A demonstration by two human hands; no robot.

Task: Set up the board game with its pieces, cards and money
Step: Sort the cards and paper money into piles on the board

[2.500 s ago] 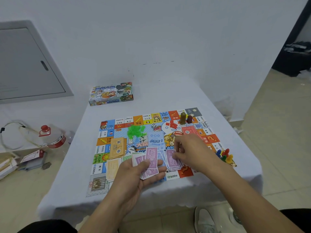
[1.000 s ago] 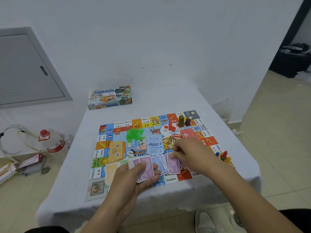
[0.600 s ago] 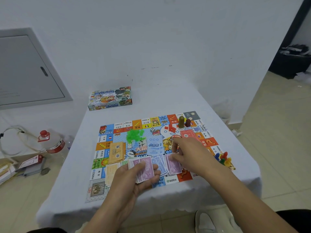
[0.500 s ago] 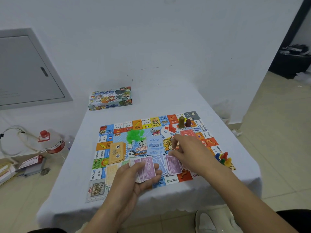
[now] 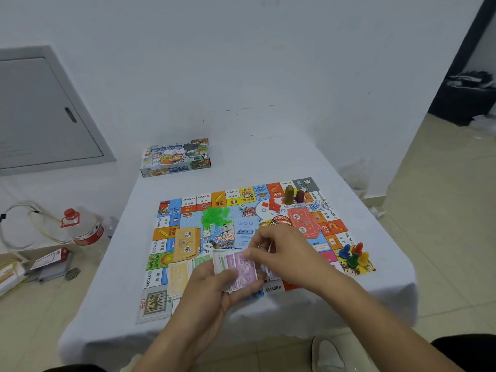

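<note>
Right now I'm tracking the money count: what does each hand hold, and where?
The left hand holds a stack of purple bills by its near end, thumb on top. The right hand pinches the top bill's far edge.

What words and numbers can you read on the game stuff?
"1600" on a near-edge square of the board
"2200" on a left-edge square
"DA XIONG" on the banner in the board's middle
"1200" on the blue card
The game box has a big title, too blurred to read.
The purple notes in the left hand are too blurred as well.
</note>
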